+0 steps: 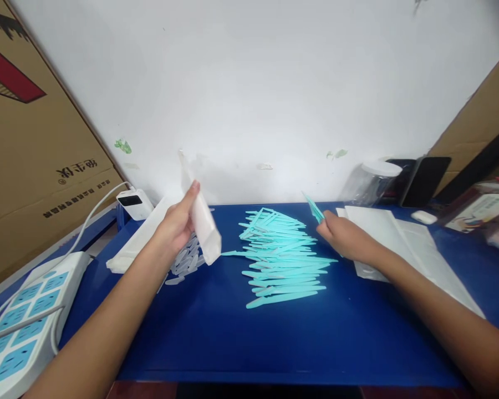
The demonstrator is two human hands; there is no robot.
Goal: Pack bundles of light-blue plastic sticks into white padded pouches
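My left hand (178, 221) is closed on a white plastic bag (205, 230), raised above the table with its narrow end tilted toward me. My right hand (343, 235) pinches several slim turquoise eyebrow razors (313, 207), their ends pointing up and left. Between the hands a heap of the same turquoise razors (286, 260) lies roughly in rows on the blue table (233, 343). Partly behind my left hand is a scatter of small translucent plastic pieces (187, 260), which look like blade caps.
Flat white bags lie on the left (139, 238) and a stack of white bags (382, 233) lies under my right forearm. At far left are a power strip (29, 310), a white charger (135, 204) and a cardboard box (45, 127). A clear jar (370, 180) stands back right.
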